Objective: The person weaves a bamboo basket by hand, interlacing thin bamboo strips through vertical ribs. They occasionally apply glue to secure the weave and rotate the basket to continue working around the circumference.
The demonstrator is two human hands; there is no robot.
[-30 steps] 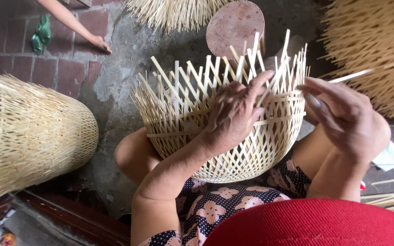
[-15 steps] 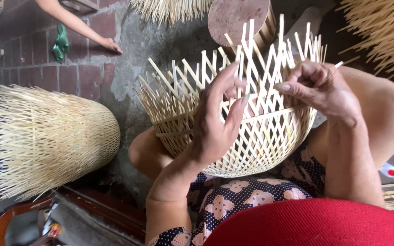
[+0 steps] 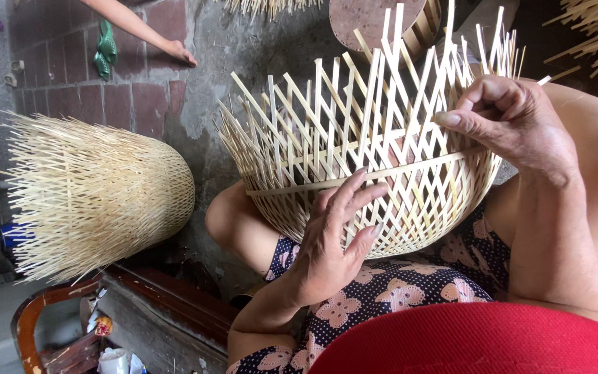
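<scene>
Right hand [image 3: 513,128]: wrist bent, thumb and fingers pressed together, pinching what looks like one thin bamboo strip [image 3: 410,168] at the rim; the exact contact is hidden behind the fingers. Left hand [image 3: 333,239]: palm flat against the outer wall, fingers spread and touching the weave, gripping nothing. Half-woven bamboo basket [image 3: 354,152]: resting on the lap between the knees, tilted, loose strip ends sticking upward. Flowered dark garment [image 3: 396,291] beneath it; red hat brim [image 3: 479,343] at lower edge. Second unfinished basket [image 3: 91,190] lies on its side on the floor, well apart. Another person's hand [image 3: 178,52] on the brick floor [image 3: 140,104] beyond.
</scene>
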